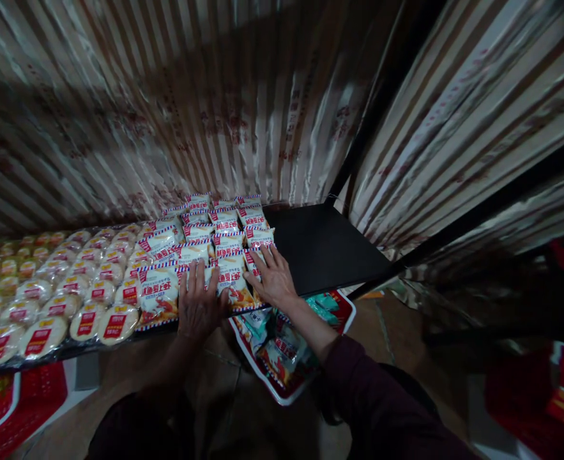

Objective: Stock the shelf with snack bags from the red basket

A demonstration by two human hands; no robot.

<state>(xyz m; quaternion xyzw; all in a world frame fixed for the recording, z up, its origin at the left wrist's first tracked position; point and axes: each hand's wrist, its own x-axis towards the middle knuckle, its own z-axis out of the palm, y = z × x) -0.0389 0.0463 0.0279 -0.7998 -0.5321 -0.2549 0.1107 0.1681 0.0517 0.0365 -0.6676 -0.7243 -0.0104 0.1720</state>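
Rows of small snack packets with red lettering and blue-and-red striped edges lie on a black shelf. My left hand rests on packets at the front edge, its fingers stretched out. To its right, my right hand lies with fingers spread against the packets at the right end of the rows. Neither hand is closed round a packet. Beneath my right forearm stands a red basket with a white rim, holding more striped packets and some green ones.
Round wrapped crackers with red labels fill the shelf further left. Pleated sheeting hangs behind the shelf, and a dark metal post rises at its right corner. Red containers stand on the floor at lower left and lower right.
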